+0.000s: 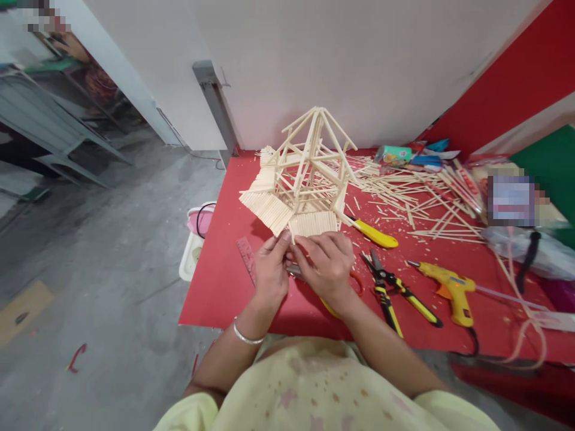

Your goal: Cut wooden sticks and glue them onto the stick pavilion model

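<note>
Red table (209, 293) | hands (271, 269) (331, 263) pinching stick model (314, 223) edge, contact half-obscured | ruler (245, 257) partly covered

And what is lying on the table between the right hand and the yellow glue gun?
The head view shows black-and-yellow cutters there, on the red table, and an orange loop nearer the right hand.

Head view — facing forward and down, close over a red table (211, 287).
</note>
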A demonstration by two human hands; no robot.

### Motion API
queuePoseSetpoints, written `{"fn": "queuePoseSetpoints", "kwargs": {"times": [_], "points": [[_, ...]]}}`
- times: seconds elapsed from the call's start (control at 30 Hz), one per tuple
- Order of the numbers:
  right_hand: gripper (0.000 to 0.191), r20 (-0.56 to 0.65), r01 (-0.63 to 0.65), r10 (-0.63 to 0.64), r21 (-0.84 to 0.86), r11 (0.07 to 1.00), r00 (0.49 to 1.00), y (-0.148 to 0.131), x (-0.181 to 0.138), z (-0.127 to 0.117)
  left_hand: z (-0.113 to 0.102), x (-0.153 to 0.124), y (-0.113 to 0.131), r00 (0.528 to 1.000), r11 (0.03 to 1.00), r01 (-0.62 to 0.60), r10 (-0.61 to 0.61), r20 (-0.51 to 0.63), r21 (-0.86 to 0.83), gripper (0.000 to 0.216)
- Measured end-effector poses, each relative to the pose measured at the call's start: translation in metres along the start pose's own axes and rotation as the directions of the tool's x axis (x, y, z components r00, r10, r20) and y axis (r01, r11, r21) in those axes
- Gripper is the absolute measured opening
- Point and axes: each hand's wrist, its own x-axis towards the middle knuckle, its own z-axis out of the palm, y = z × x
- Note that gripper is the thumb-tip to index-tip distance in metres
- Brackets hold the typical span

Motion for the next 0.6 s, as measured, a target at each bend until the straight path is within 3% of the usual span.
{"fn": "queuePoseSetpoints", "kwargs": {"times": [0.37, 0.6], "points": [[0.024, 0.068, -0.024, 0.023, 0.019, 1.0, 0.997, 0.0039, -0.0008, 0.0033, 0.001, -0.0003, 0.001, 0.998, 0.999, 0.007, -0.004, -0.065, 0.037, 0.026], [0.023, 0.04, -0.005, 0.004, 0.015, 1.0, 0.999, 0.0035, 0.0007, 0.0027, 0.0005, 0.0011, -0.0009, 0.998, 0.999, -0.014, 0.016, -0.053, 0.031, 0.028]]}}
